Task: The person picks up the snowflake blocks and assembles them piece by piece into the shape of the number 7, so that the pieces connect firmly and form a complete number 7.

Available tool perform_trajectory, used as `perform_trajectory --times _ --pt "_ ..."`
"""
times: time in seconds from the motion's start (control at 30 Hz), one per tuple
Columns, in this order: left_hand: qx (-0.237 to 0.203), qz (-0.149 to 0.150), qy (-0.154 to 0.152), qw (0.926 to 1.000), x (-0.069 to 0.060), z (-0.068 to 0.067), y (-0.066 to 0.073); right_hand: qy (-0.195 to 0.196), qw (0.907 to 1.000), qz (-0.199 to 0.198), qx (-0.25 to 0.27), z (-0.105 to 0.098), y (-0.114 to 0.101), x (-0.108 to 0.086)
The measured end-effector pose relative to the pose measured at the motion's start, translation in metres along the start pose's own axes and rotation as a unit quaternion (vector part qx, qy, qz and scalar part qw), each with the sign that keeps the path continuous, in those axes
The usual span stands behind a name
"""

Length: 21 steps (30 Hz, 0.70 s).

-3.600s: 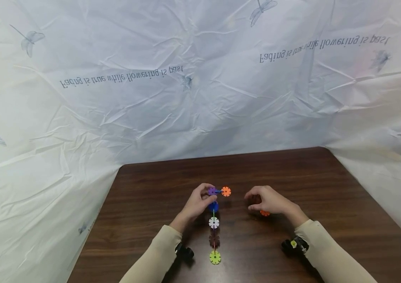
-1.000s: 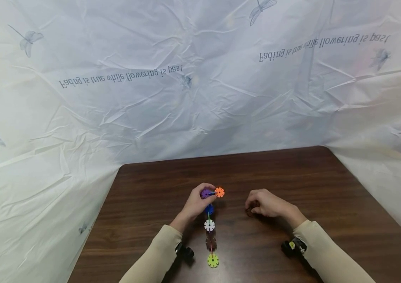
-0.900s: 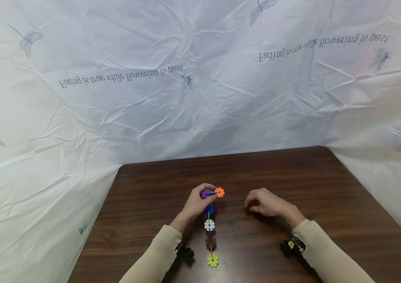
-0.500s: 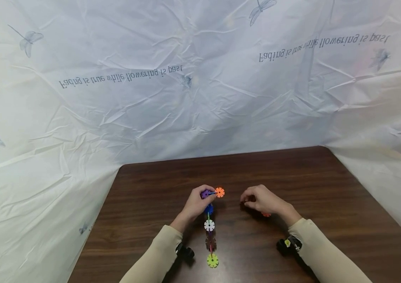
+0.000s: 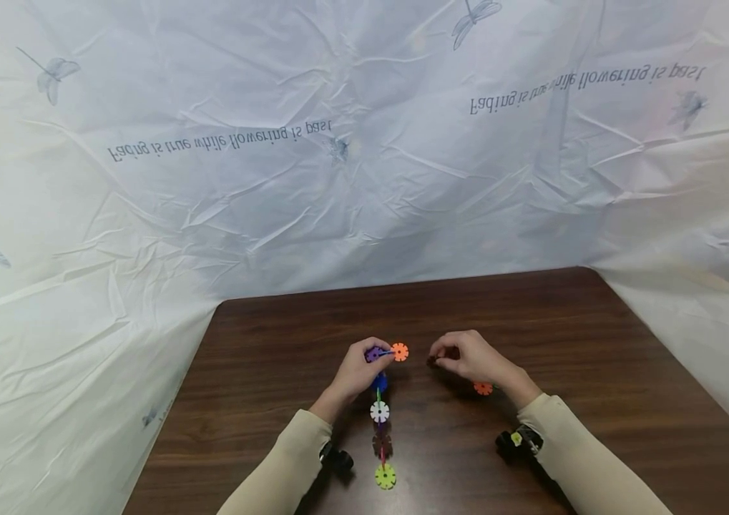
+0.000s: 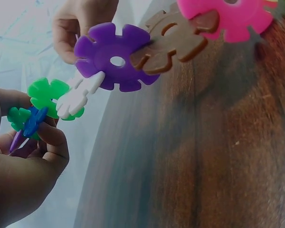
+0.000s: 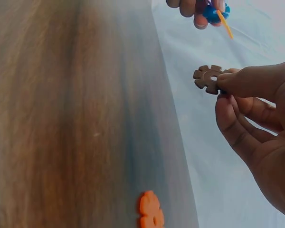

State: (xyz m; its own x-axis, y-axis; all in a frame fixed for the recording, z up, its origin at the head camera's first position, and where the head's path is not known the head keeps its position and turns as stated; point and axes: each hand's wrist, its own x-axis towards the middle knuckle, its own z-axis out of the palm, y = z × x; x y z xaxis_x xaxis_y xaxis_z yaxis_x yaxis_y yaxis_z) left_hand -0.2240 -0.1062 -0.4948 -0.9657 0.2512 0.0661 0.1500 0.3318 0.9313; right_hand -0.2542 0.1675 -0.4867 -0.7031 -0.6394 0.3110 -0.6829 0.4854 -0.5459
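Note:
My left hand (image 5: 355,368) pinches the upper part of a chain of slotted plastic discs, near its purple disc (image 5: 373,354). An orange disc (image 5: 399,351) sticks out at the right end. Below the hand run blue, green, white and brown discs, down to a yellow-green disc (image 5: 385,476). The left wrist view shows a purple disc (image 6: 109,57) and a pink disc (image 6: 232,19) slotted into the same chain. My right hand (image 5: 475,357) pinches a brown disc (image 7: 206,78) between thumb and fingers, a little right of the orange end and apart from it.
A loose orange disc (image 5: 483,388) lies on the dark wooden table (image 5: 261,400) beneath the right hand. A pale printed sheet (image 5: 364,200) hangs behind and around the table. Each wrist carries a black camera.
My right hand has taken hold of the brown disc, risen and moved left toward the chain, uncovering the loose orange disc. The left hand has shifted the chain slightly left since the oldest frame.

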Motion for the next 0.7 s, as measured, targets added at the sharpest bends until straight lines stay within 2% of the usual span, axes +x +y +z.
perform_trajectory --times 0.27,0.7 --pt "0.003 -0.008 -0.003 1.0000 -0.001 0.000 0.001 0.037 0.9993 -0.003 0.009 0.002 -0.005 0.006" --pt "0.000 -0.010 -0.007 0.9999 -0.001 -0.002 0.001 0.052 0.9982 0.000 0.031 0.006 -0.013 0.013"
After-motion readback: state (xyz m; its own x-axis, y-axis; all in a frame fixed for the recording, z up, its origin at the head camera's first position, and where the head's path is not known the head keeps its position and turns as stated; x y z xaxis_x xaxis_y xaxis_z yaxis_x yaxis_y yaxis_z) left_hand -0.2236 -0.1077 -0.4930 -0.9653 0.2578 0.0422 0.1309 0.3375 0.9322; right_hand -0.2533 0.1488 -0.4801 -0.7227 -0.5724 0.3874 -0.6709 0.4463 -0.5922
